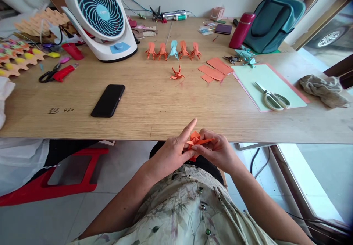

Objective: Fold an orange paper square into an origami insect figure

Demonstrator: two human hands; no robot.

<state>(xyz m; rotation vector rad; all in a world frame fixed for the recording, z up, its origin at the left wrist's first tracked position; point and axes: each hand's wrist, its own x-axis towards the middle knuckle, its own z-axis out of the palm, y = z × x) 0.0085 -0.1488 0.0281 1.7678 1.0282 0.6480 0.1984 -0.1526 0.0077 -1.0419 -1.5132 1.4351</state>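
Just off the table's front edge, above my lap, I hold a piece of folded orange paper with several thin points sticking out. My left hand pinches its left side, the index finger stretched upward. From the right, my right hand grips it between thumb and fingers. Farther back on the table lies a small spiky orange origami piece. Behind that stands a row of origami figures, orange ones with a light blue one in the middle.
Orange paper strips lie right of centre. White-handled scissors rest on pale green paper. A black phone and a white fan are at left. A red bottle and teal bag stand back right.
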